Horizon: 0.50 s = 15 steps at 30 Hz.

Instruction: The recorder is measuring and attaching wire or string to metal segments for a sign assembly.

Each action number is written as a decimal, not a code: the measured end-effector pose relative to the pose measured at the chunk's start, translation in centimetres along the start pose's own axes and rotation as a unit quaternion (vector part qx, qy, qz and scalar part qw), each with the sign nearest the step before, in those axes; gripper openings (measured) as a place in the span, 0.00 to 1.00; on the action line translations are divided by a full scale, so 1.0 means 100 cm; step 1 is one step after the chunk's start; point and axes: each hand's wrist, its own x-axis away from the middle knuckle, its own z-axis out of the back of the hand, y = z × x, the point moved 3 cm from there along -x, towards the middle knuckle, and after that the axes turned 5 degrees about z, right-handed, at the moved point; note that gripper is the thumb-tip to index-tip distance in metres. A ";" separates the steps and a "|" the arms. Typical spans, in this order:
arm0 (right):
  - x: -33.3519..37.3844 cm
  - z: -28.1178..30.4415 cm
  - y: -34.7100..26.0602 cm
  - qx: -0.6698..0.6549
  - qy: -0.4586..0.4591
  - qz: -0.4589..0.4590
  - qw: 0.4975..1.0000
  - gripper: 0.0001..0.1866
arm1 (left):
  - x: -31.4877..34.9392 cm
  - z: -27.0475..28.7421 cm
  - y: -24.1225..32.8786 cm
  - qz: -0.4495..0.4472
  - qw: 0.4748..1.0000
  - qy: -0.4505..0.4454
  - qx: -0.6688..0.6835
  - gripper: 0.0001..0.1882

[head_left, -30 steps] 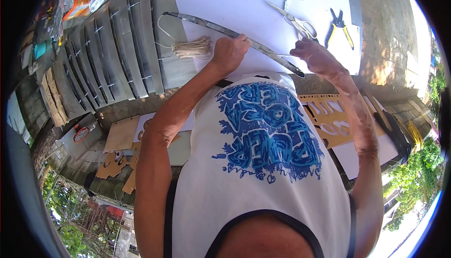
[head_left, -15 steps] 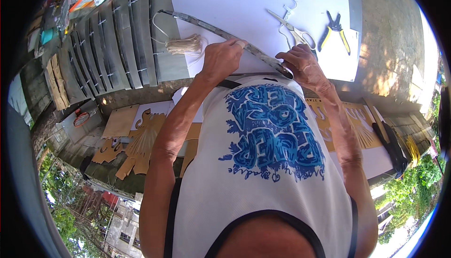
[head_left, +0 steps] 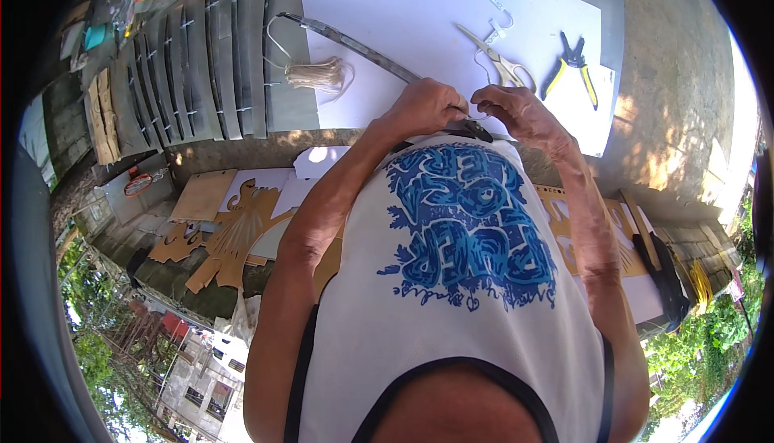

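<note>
A long narrow dark strip point(head_left: 355, 46) slants over the white sheet point(head_left: 387, 8) toward my body. My left hand point(head_left: 427, 106) is closed around its near part, covering it. Just to the right, my right hand point(head_left: 524, 116) has its fingers bent into a pinch close to the left fingertips. What the right hand holds, if anything, is too small to make out. The strip's dark near end point(head_left: 477, 130) shows below both hands, against the shirt. A pale cord runs from the far end to a bundle of cord point(head_left: 316, 75). Scissors point(head_left: 501, 60) lie beyond my right hand.
Pliers with yellow-and-black handles point(head_left: 572, 64) lie right of the scissors. A thin white tape point(head_left: 496, 12) curves across the sheet. At left, several dark strips point(head_left: 211, 64) lie in a row with white ties. Brown cut-out shapes point(head_left: 242, 221) rest below the table edge.
My left hand has slid right along the strip to its near end, and both hands are now close together. My right hand has shifted slightly; its fingers remain bent.
</note>
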 end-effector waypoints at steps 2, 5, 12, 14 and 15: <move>0.004 0.001 0.000 -0.031 -0.005 -0.021 0.999 0.09 | 0.003 -0.003 -0.001 0.035 0.999 -0.034 -0.015 0.09; 0.014 0.006 0.008 -0.057 0.083 -0.029 0.994 0.09 | 0.002 -0.004 0.003 0.018 0.999 -0.030 -0.009 0.09; 0.039 0.016 0.040 0.164 0.187 -0.161 0.955 0.09 | 0.006 0.001 0.004 0.049 0.994 -0.001 0.100 0.10; 0.041 0.006 0.051 0.189 0.188 -0.149 0.952 0.11 | 0.005 0.005 0.006 0.076 0.983 0.027 0.162 0.10; 0.041 0.001 0.054 0.214 0.186 -0.137 0.949 0.13 | 0.004 0.010 0.009 0.132 0.973 0.045 0.184 0.11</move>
